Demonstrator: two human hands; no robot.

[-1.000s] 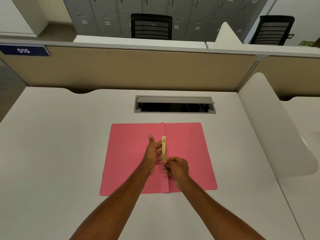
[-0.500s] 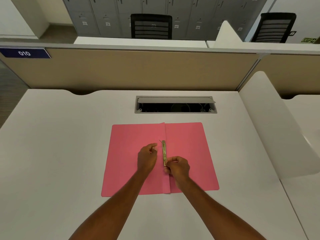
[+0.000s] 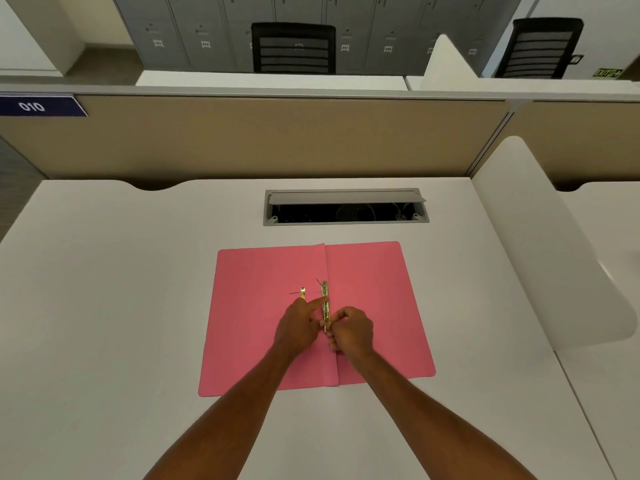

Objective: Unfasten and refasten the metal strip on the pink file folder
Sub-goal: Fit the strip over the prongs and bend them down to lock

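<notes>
The pink file folder (image 3: 263,327) lies open and flat on the white desk. A gold metal strip (image 3: 325,299) runs along its centre fold, with a thin prong sticking up at its far end. A second small gold piece (image 3: 303,292) with a thin prong lies just left of the strip. My left hand (image 3: 299,329) rests on the left page, its index finger stretched onto the strip's middle. My right hand (image 3: 351,330) pinches the strip's near end, hiding that end.
A grey cable hatch (image 3: 344,206) sits open in the desk behind the folder. A white curved divider (image 3: 540,244) rises along the right side. A beige partition (image 3: 263,136) closes off the back edge.
The strip came down from a raised position onto the fold. My left hand slid toward it with the index finger pointing. A small gold piece now shows beside the strip.
</notes>
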